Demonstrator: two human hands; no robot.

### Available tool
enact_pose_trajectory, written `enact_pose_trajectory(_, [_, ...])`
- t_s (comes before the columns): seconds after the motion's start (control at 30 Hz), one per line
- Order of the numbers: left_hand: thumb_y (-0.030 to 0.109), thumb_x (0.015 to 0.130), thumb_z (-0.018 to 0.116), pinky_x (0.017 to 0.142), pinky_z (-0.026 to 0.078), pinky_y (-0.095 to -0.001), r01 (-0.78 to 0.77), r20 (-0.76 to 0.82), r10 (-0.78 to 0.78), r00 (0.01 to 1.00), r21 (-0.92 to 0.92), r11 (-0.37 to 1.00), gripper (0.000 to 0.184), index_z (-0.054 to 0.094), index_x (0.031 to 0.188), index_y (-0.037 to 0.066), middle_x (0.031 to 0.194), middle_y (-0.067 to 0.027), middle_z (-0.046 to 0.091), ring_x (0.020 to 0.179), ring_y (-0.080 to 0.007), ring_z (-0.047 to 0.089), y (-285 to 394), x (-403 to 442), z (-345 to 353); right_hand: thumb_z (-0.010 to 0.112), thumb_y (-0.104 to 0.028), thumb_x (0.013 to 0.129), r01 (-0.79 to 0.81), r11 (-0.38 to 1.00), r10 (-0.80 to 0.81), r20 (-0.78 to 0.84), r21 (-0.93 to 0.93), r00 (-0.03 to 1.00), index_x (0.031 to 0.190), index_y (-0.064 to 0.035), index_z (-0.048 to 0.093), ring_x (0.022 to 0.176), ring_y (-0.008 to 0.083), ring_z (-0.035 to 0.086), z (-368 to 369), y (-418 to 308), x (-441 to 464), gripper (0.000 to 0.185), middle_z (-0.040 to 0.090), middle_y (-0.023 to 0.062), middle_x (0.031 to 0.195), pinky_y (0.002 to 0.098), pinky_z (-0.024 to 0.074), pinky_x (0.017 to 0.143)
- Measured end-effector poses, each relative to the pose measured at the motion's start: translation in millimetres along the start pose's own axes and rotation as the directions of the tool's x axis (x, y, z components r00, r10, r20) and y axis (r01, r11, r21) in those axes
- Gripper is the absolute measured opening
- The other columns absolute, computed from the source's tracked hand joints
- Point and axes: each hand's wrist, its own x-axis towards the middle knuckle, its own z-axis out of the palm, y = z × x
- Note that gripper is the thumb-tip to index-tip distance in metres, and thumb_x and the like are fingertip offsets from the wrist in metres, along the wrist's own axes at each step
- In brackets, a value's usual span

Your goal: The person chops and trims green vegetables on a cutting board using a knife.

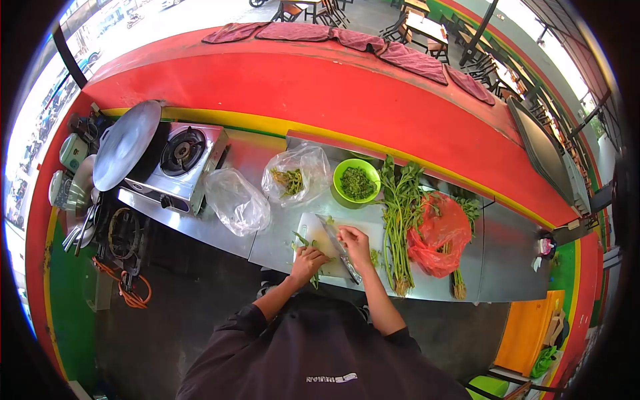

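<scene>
A white cutting board (pixel 367 232) lies on the steel counter in front of me. My left hand (pixel 308 263) presses green stalks (pixel 301 239) down on its left part, the fingers together. Over the board's middle is my right hand (pixel 355 245), its fingers curled in beside a knife (pixel 337 244) that slants across the board; whether they grip it is unclear. Small green pieces (pixel 374 257) lie to the right of that hand. Beyond the board stands a lime-green bowl (pixel 337 193) of chopped greens (pixel 357 183).
Leafy stalks (pixel 398 247) and a red plastic bag (pixel 440 233) lie right of the board. Two clear bags (pixel 237 202) (pixel 313 170) sit to the left, near a gas stove (pixel 205 143) and a large metal lid (pixel 128 147). A red wall (pixel 320 87) runs behind.
</scene>
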Motion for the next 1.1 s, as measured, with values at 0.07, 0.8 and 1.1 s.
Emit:
enact_pose_trajectory(0.07, [0.022, 0.088, 0.07, 0.094, 0.041, -0.0388, -0.042, -0.004, 0.042, 0.999, 0.053, 0.998, 0.014, 0.077, 0.1, 0.022, 0.102, 0.0073, 0.073, 0.106, -0.014, 0.064, 1, 0, -1, 0.069, -0.02, 0.103, 0.046, 0.999, -0.046, 0.094, 0.001, 0.995, 0.121, -0.0013, 0.073, 0.09, 0.01, 0.069, 13, 1, -5, 0.026, 0.078, 0.0066, 0.105, 0.0251, 0.0518, 0.077])
enact_pose_trajectory(0.8, [0.022, 0.085, 0.075, 0.098, 0.041, -0.0392, -0.017, -0.077, 0.021, 0.997, 0.046, 0.999, 0.013, 0.076, 0.098, 0.02, 0.095, 0.0059, 0.068, 0.099, -0.0138, 0.065, 0, 3, 1, 0.08, -0.013, 0.085, 0.42, 0.521, -0.378, 0.241, -0.743, 0.894, 0.115, -0.0086, 0.076, 0.101, 0.0294, 0.062, -15, 48, -31, 0.03, 0.064, 0.0094, 0.109, 0.0417, 0.0515, 0.091])
enact_pose_trajectory(1.1, [0.023, 0.089, 0.075, 0.101, 0.039, -0.0443, 0.034, 0.01, -0.034, 0.999, -0.003, 0.999, 0.013, 0.079, 0.101, 0.021, 0.097, 0.005, 0.064, 0.102, -0.0162, 0.062, 0, 5, 3, 0.086, -0.034, 0.08, 0.038, 0.456, -0.278, -0.102, -0.889, 0.955, 0.12, -0.003, 0.057, 0.101, 0.036, 0.064, -35, 71, -99, 0.058, 0.063, 0.016, 0.109, 0.0468, 0.0534, 0.083])
